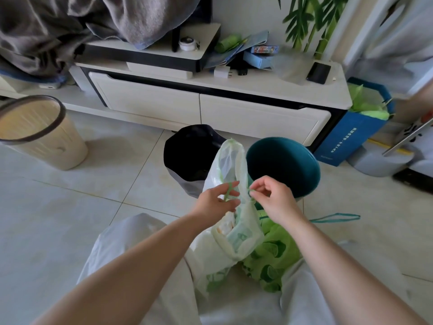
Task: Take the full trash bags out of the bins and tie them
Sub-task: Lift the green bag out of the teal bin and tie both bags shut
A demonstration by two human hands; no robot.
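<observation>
A pale green translucent trash bag (236, 233) with rubbish inside hangs between my hands above my lap. My left hand (216, 200) has the bag's green drawstring looped over its fingers. My right hand (271, 195) pinches the drawstring on the bag's other side. The bag's mouth (230, 158) stands open above my hands. Just behind it sits a teal bin (285, 165) with no liner visible, and a bin lined with a black bag (192, 156). A brighter green bag (274, 254) lies on the floor under my right wrist.
A beige bin (39, 134) with a dark rim stands on the left. A white TV cabinet (210, 106) with drawers runs along the back. A blue paper bag (356, 127) holding green plastic stands at its right end. A teal drawstring (337, 218) trails on the tiles.
</observation>
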